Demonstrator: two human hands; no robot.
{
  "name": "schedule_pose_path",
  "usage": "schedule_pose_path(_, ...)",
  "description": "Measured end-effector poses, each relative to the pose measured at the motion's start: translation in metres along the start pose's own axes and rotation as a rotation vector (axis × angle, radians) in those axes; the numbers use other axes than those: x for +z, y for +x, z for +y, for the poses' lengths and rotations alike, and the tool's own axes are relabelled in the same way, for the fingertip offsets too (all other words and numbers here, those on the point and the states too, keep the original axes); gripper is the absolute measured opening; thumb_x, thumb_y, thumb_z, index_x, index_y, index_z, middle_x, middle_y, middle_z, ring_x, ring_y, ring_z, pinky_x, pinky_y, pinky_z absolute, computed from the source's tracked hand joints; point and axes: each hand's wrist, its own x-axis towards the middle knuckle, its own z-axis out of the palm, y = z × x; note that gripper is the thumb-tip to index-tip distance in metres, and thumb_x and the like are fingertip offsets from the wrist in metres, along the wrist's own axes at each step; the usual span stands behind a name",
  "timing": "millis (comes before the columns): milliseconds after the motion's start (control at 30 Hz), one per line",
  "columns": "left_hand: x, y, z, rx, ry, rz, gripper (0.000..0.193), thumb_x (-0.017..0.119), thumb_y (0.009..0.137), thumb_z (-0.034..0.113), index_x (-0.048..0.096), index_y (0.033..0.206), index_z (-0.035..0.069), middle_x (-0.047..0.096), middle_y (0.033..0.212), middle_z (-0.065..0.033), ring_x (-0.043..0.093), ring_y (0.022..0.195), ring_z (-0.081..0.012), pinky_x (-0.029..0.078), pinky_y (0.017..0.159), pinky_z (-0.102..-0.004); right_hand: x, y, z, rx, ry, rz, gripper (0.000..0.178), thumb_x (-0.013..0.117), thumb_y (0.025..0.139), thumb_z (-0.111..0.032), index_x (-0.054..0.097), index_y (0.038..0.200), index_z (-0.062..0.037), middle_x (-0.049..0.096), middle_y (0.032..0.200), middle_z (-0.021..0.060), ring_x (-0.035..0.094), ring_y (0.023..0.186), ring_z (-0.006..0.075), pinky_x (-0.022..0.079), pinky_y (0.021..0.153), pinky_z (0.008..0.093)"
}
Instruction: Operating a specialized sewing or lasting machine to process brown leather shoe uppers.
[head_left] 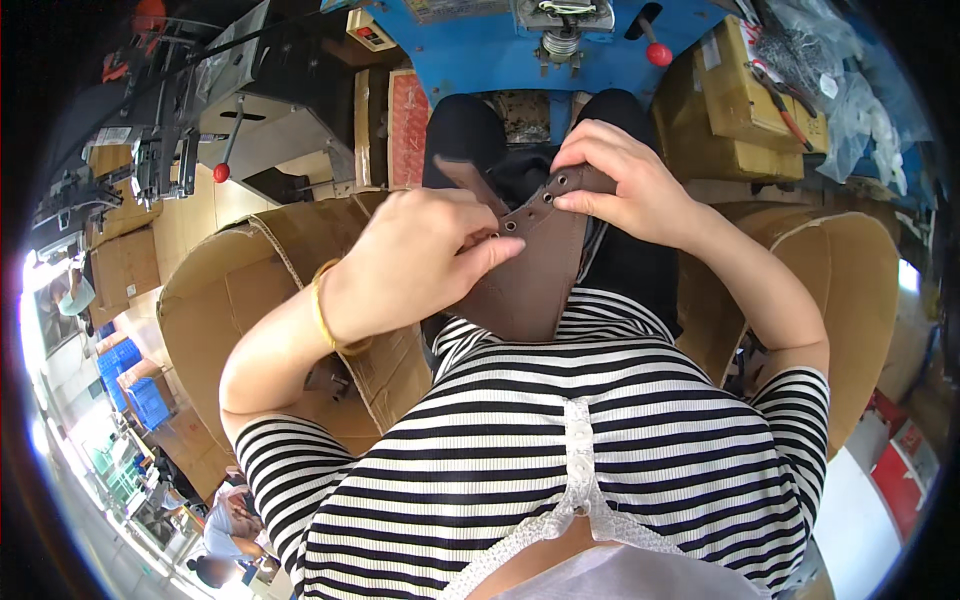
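Note:
A brown leather-like piece (530, 275) with a row of metal eyelets along its upper edge hangs between my hands, above my lap. It looks like a shoe upper, though its full shape is partly hidden. My left hand (425, 250) pinches the eyelet edge at its left end, thumb in front. Further up and to the right, my right hand (630, 185) grips the other end of that edge between thumb and fingers. A narrow brown flap sticks up beside my left fingers.
A blue machine (480, 50) with a red-knobbed lever (657, 53) stands ahead of my knees. Open cardboard boxes flank me, left (225, 300) and right (850, 260). Another red-knobbed lever (222, 172) is at left. Pliers (785, 110) lie on a carton (735, 80) at right.

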Motion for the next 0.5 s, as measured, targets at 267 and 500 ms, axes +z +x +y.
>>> schedule_pose_path(267,0.028,0.016,-0.006,-0.126,0.033,-0.086,0.025,0.072,0.08,0.019,0.057,0.089,0.002,0.056,0.09,-0.0121,0.06,0.08,-0.0336,0.048,0.067,-0.0417,-0.007,0.0,-0.015,0.153,0.093,-0.06,0.025,0.071,0.08,-0.016,0.057,0.096,-0.0028,0.056,0.097,0.0093,0.057,0.095,0.0287,0.047,0.081,0.0377)
schedule_pose_path(500,0.051,0.02,-0.006,0.062,-0.295,-0.103,0.016,0.069,0.08,0.014,0.065,0.088,0.002,0.063,0.084,-0.011,0.062,0.081,-0.0319,0.047,0.075,-0.0412,-0.007,0.041,-0.035,-0.089,0.338,-0.277,0.056,0.029,0.1,-0.044,0.055,0.124,-0.0009,0.061,0.121,0.0107,0.054,0.117,0.0274,0.031,0.107,0.0415)
